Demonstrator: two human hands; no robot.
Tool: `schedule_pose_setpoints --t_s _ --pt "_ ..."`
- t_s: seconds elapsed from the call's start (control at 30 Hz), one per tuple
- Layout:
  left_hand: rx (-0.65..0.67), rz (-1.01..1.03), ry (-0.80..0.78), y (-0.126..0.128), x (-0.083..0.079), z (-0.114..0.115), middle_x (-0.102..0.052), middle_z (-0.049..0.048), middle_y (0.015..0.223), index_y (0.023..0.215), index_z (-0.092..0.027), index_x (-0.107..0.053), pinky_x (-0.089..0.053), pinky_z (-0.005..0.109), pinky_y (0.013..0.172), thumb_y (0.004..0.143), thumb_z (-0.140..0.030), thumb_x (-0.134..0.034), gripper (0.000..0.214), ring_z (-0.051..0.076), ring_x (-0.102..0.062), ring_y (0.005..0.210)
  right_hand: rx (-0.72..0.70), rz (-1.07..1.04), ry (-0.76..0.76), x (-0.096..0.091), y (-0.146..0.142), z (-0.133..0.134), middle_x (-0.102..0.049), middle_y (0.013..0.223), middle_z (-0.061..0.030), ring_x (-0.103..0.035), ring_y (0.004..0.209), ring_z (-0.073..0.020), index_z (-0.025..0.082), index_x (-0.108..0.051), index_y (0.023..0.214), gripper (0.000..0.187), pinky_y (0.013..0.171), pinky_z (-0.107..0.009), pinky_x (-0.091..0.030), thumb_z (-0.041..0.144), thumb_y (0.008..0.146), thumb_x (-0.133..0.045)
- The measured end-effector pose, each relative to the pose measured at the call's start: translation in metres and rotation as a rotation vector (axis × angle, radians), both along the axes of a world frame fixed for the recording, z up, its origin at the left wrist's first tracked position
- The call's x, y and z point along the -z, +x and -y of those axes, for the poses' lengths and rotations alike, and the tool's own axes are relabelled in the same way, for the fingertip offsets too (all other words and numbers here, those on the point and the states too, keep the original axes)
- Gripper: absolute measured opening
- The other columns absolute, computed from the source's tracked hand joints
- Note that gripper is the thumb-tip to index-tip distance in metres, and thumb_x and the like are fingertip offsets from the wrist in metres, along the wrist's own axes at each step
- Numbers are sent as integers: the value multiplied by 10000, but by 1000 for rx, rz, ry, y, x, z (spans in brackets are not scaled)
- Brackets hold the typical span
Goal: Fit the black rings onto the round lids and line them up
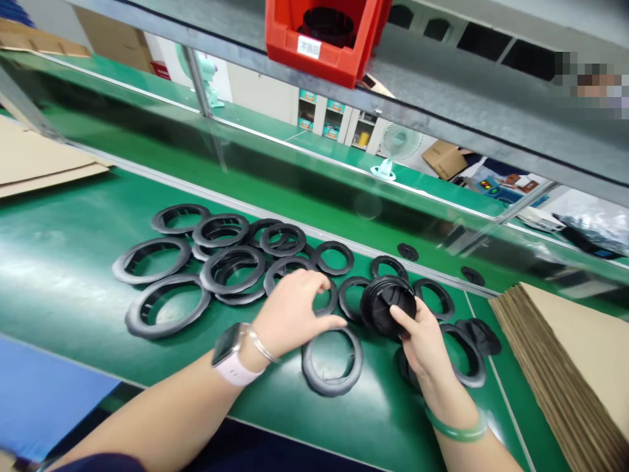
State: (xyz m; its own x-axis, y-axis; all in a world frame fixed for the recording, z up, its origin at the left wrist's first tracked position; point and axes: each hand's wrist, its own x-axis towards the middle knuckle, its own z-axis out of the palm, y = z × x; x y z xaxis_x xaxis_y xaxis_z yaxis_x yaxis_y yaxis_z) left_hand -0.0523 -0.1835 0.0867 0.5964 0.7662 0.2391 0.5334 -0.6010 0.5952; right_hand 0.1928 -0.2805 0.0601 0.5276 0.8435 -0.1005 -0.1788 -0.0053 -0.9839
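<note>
Several black plastic rings (157, 259) lie spread over a green work surface (63, 262). My left hand (289, 308), with a watch and a bracelet on the wrist, rests on the rings in the middle, its fingers curled and pinching the rim of one ring (327, 298). Another black ring (333, 360) lies flat just below that hand. My right hand (422, 337) holds a round black plastic cap (388, 305) tilted up off the surface, thumb against its face. More rings (466, 357) lie under and beside the right hand.
A stack of cardboard sheets (570, 373) stands at the right. Flat cardboard (44, 164) lies at the far left. A red bin (324, 39) sits on the shelf overhead. Two small black discs (407, 252) lie by the metal rail. A blue surface (44, 393) borders the near left.
</note>
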Motion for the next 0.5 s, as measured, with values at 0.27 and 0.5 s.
schedule_pose_setpoints --t_s 0.27,0.5 --pt "-25 -227 260 -22 6 -18 -712 82 970 1027 -216 -667 -381 468 885 786 -159 -617 253 309 -617 943 26 -257 27 -1 8 -9 -727 1125 -73 -684 1044 -274 218 -690 976 318 872 -445 -588 433 765 -794" --pt "-25 -292 247 -25 13 -24 -701 120 952 872 -174 -668 -395 514 917 809 -80 -488 213 328 -622 967 -41 -303 -28 -2 18 -14 -714 1137 -123 -679 1062 -313 178 -671 1024 331 821 -484 -594 417 797 -697"
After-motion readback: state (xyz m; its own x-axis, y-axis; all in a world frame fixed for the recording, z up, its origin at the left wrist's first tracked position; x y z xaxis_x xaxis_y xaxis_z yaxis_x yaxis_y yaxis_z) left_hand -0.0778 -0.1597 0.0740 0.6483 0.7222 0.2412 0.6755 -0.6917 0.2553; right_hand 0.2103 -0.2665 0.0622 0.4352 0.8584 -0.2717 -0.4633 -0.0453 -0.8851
